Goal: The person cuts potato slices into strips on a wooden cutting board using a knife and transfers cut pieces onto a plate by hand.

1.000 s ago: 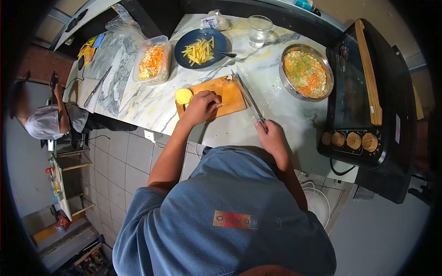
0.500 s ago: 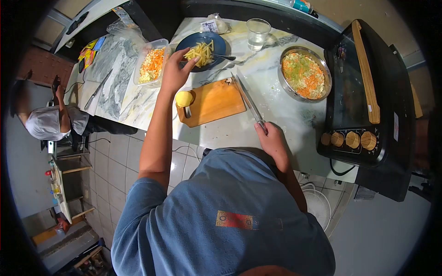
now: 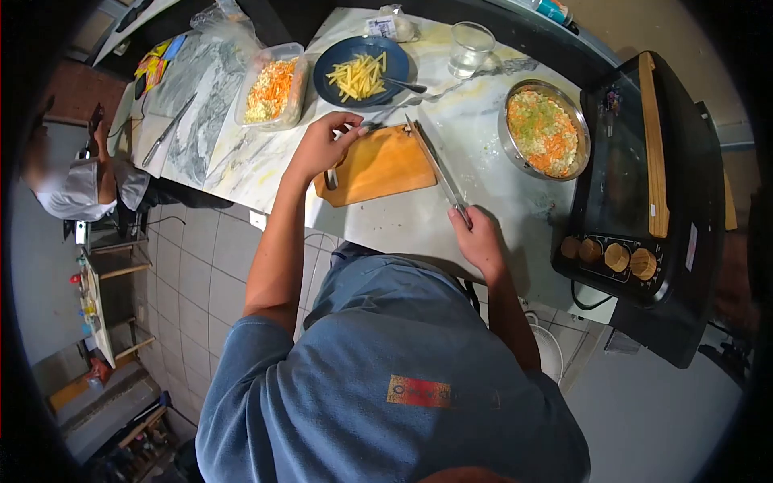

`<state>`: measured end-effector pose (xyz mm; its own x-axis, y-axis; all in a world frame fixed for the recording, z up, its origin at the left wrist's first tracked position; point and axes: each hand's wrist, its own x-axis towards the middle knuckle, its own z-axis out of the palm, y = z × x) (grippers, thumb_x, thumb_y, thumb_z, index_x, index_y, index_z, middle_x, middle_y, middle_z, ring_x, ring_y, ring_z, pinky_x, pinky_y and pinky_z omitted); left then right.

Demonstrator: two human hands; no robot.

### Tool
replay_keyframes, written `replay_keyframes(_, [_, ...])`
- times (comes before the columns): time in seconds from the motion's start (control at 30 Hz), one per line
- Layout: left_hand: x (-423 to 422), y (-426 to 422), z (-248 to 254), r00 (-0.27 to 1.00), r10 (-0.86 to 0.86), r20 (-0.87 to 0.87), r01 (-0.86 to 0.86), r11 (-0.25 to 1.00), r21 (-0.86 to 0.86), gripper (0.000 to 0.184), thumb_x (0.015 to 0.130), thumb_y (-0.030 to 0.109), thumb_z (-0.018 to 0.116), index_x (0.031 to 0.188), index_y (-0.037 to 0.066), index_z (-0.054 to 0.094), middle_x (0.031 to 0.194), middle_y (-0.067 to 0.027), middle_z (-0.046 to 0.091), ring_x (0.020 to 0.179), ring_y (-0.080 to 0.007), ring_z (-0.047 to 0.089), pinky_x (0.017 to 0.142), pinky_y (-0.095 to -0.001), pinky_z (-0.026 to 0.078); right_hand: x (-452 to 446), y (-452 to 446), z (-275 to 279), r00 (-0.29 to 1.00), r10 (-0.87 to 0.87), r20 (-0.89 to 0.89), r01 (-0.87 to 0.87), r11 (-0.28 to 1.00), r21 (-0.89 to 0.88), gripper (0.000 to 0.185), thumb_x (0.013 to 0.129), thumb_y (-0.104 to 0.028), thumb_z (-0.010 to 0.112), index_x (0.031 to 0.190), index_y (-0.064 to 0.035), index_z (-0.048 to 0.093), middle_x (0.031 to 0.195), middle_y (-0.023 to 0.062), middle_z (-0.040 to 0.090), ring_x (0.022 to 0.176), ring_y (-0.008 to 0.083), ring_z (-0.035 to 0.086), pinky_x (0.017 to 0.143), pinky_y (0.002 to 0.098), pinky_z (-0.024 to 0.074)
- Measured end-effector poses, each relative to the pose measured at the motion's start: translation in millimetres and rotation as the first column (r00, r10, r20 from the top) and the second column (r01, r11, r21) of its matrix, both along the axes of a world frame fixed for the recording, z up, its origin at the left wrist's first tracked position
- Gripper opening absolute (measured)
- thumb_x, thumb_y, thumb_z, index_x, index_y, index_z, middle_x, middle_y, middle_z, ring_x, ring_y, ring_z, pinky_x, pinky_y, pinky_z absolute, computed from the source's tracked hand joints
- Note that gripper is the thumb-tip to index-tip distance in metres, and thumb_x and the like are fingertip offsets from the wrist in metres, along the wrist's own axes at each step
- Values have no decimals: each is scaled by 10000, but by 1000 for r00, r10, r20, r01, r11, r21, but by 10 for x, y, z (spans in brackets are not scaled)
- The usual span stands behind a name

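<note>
left hand apparently empty above smooth, roughly rectangular wooden board

the board lies before the plate, between the tub on the left and the pan on the right.

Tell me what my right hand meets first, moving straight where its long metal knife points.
Probably the round blue plate, with the knife tip leading your right hand; depth is unclear.
</note>
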<state>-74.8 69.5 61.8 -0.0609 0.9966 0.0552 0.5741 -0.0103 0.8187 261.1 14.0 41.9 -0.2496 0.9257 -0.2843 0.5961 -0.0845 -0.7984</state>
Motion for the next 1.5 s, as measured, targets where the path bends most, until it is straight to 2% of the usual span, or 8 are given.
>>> replay_keyframes(0.17, [-59, -54, 91, 997, -67, -45, 64, 996, -54, 307, 884, 236, 723, 1097, 18, 686, 961, -108, 701, 801, -187, 652, 742, -320, 523, -100, 88, -30, 1000, 13, 7, -13, 999, 43, 430, 944, -396, 592, 822, 16, 580, 683, 201, 568, 633, 373, 535, 600, 445, 409])
replay_keyframes(0.47, [-100, -109, 95, 993, -88, -79, 79, 990, -115, 302, 898, 230, 713, 1125, 33, 684, 1015, -86, 700, 853, -166, 630, 782, -311, 503, -356, 56, 49, 998, 60, -9, -60, 997, -49, 429, 938, -391, 602, 808, 15, 565, 662, 172, 552, 603, 300, 512, 589, 417, 403])
replay_keyframes(0.9, [7, -93, 16, 991, -112, -74, 105, 990, -93, 296, 892, 222, 712, 1120, 35, 687, 1000, -109, 705, 817, -197, 646, 773, -324, 524, -274, 40, -4, 998, 56, 38, -54, 997, -52, 433, 946, -393, 590, 809, 16, 554, 663, 182, 533, 596, 327, 481, 582, 420, 390])
replay_keyframes(0.97, [17, -92, 21, 990, -121, -76, 114, 989, -99, 289, 904, 220, 706, 1134, 46, 683, 1001, -86, 704, 829, -177, 638, 784, -314, 520, -281, 22, -15, 999, 40, -7, -40, 999, -14, 426, 955, -328, 610, 720, 5, 488, 601, 75, 423, 575, 159, 367, 541, 356, 342])
replay_keyframes(1.27, [140, -174, 29, 997, -33, -64, 29, 997, -72, 231, 920, 242, 695, 1004, 27, 695, 834, -54, 685, 743, -128, 600, 702, -284, 492, -252, 27, 55, 999, 34, -39, -34, 999, -8, 393, 949, -328, 614, 766, 13, 548, 600, 65, 446, 572, 152, 392, 540, 356, 346])
replay_keyframes(1.33, [192, -295, 123, 999, 23, -43, -30, 986, -162, 268, 938, 294, 674, 977, 30, 696, 724, -17, 639, 670, -95, 564, 627, -271, 456, -234, 40, 44, 999, 28, -37, -29, 999, -26, 408, 944, -354, 611, 783, 16, 553, 623, 108, 488, 583, 216, 442, 562, 379, 370])
replay_keyframes(1.4, [182, -445, 169, 999, 54, 1, -53, 971, -232, 324, 933, 348, 667, 881, 31, 704, 684, -65, 642, 606, -102, 552, 582, -269, 450, -236, 69, 51, 999, 24, -35, -26, 999, -42, 425, 938, -380, 608, 801, 19, 558, 646, 151, 530, 594, 281, 492, 585, 402, 394])
replay_keyframes(1.5, [30, -768, 202, 959, -40, 282, 196, 810, -552, 304, 953, 344, 624, 877, 57, 688, 686, -2, 617, 624, -69, 571, 523, -251, 428, -243, 54, 85, 999, 9, -32, -11, 999, -52, 420, 937, -375, 610, 808, 22, 566, 643, 150, 530, 591, 272, 490, 584, 397, 395])
